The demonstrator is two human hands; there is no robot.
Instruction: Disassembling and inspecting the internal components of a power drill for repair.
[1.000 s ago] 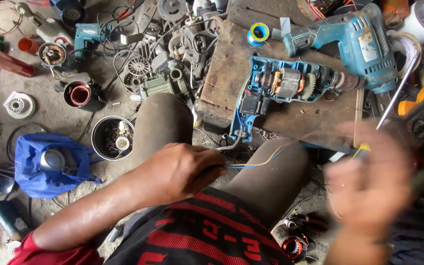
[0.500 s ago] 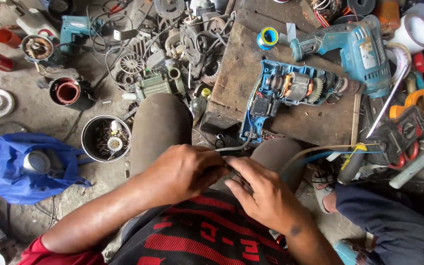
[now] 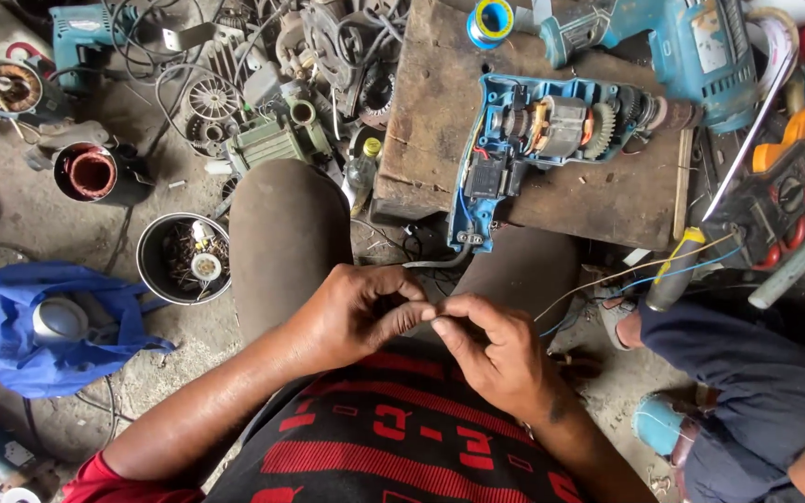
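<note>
Right hand has slid up to meet left hand, fingertips of both pinched shut on thin wire trailing to 2 o'clock; open drill at 12. Best twist slowly, grip tight.

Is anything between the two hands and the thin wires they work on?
Nothing visible. Left hand and right hand meet fingertip to fingertip over the lap, pinching the thin wires, which trail right toward the yellow-handled tool.

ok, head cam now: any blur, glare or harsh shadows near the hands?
Head view: both hands, left hand and right hand, are sharp with no motion blur; light is soft and even, without hard shadows; no glare on the opened drill; the thin wires remain resolvable.
</note>
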